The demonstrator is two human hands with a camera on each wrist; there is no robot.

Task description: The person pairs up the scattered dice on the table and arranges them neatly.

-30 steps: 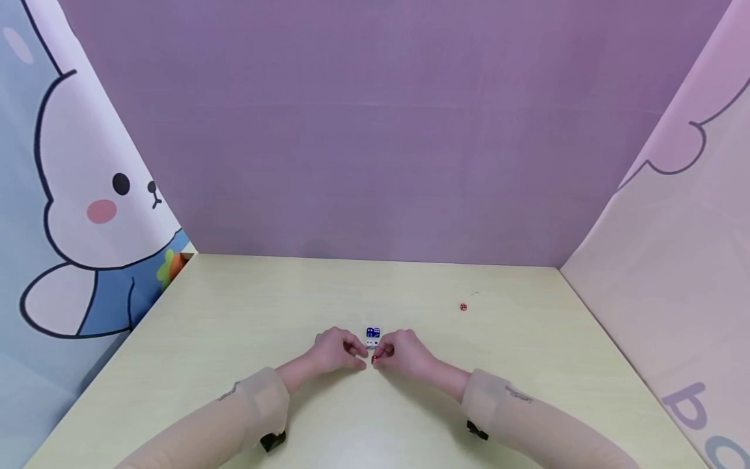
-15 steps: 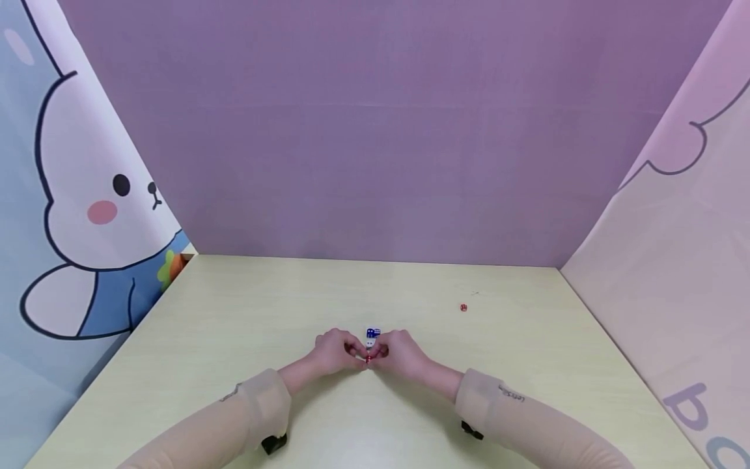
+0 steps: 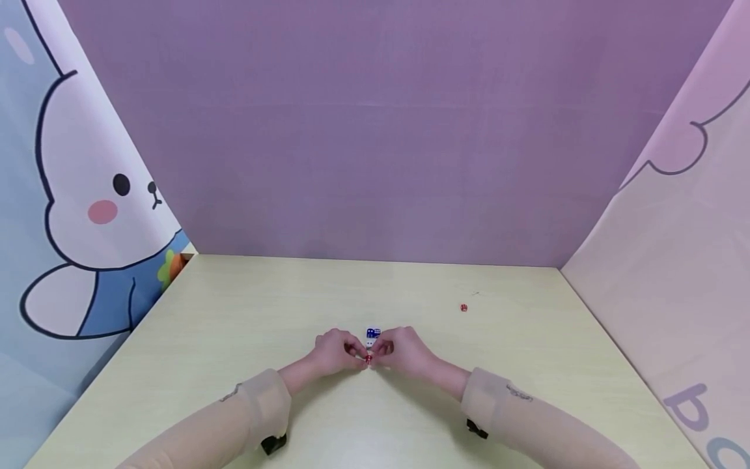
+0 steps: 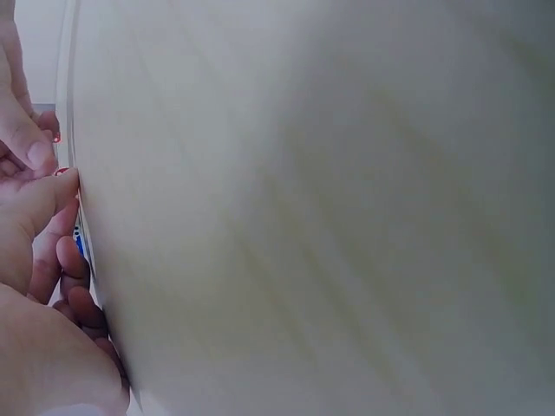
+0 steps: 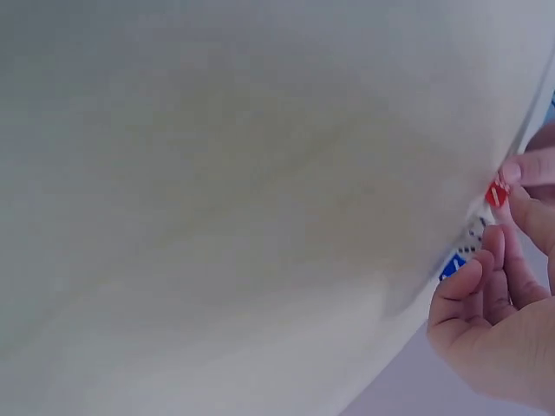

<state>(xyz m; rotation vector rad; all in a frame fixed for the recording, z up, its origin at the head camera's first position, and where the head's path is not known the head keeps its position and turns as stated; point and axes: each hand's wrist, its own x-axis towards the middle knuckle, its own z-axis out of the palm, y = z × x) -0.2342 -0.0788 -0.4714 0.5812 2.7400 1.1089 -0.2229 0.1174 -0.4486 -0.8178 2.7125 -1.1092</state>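
Near the middle of the table my left hand (image 3: 336, 350) pinches a small red die (image 3: 368, 359) at its thumb and finger tips. Close on the right side, my right hand (image 3: 404, 352) is bent toward the same die. In the right wrist view its thumb tip (image 5: 519, 198) is right at the red die (image 5: 496, 193), while its index tip stands apart, close to the white dice (image 5: 473, 234). Blue dice (image 3: 373, 333) sit just behind the white dice (image 3: 370, 342), which the right fingers partly hide. The left wrist view shows the left thumb (image 4: 56, 192) low over the tabletop.
Another red die (image 3: 464, 307) lies farther back on the right side of the pale wooden table (image 3: 281, 293). A purple panel (image 3: 375, 143) rises at the back edge. Printed cloth panels with a cartoon rabbit (image 3: 105, 182) and lettering flank the sides.
My right hand brought the red die leftward until it met the left fingertips. Now the right hand has drawn slightly back to the right, and the die stays at the left fingertips.
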